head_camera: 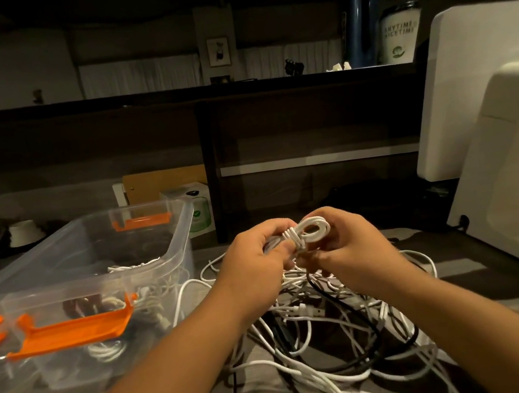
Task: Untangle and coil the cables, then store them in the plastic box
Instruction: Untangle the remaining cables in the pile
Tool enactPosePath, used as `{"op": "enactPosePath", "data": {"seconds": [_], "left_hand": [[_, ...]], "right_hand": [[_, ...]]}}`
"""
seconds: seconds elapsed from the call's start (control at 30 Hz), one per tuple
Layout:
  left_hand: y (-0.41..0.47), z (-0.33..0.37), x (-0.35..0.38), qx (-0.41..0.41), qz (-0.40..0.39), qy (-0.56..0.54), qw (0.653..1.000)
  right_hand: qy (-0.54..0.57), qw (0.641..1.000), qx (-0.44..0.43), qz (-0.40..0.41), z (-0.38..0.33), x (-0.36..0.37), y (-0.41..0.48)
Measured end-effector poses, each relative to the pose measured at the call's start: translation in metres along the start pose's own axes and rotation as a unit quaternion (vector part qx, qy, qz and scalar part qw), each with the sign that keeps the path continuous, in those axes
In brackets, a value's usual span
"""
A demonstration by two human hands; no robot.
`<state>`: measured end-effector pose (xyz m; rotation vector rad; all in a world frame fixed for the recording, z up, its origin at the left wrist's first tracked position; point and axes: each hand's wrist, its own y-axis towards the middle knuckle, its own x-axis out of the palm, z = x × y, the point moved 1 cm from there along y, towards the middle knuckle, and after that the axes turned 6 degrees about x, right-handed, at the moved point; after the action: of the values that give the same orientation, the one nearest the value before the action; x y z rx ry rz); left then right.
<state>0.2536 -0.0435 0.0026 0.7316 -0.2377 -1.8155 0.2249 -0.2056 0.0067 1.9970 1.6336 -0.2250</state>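
- Head view, centre of the frame: the left hand (254, 260) and right hand (353, 251) both grip one small white cable coil (311, 230), fingers curled round it, raised above the table (466, 268).
- Just below the hands, a tangle of white and black cables (335, 337) lies loose on the table.
- At middle left, the clear plastic box (175, 253) with orange latches (72, 331) stands open, with some white cable inside.
- At the right edge stands a white monitor back (488, 85).
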Motion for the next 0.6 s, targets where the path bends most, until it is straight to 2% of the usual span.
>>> {"op": "enactPosePath", "data": {"seconds": [0.1, 0.17, 0.27, 0.33, 0.43, 0.6], "left_hand": [[0.002, -0.002, -0.002, 0.015, 0.007, 0.031, 0.999], [0.004, -0.005, -0.004, 0.02, 0.016, 0.063, 0.998], [0.007, -0.01, -0.011, 0.016, 0.039, 0.071, 0.997], [0.009, -0.011, -0.014, 0.013, 0.057, 0.057, 0.997], [0.011, -0.011, -0.016, -0.002, 0.089, 0.017, 0.996], [0.016, -0.013, -0.015, -0.039, 0.138, -0.085, 0.986]], "right_hand": [[-0.028, 0.999, -0.003, 0.019, 0.004, 0.002, 0.002], [-0.032, 0.999, 0.008, 0.003, 0.004, 0.001, 0.003], [0.061, 0.998, 0.017, -0.024, 0.0, -0.002, 0.004], [0.097, 0.995, 0.008, -0.014, 0.0, -0.002, 0.005], [0.064, 0.998, -0.013, 0.027, 0.005, -0.003, 0.008], [0.074, 0.995, -0.01, 0.061, 0.005, -0.01, 0.008]]}}
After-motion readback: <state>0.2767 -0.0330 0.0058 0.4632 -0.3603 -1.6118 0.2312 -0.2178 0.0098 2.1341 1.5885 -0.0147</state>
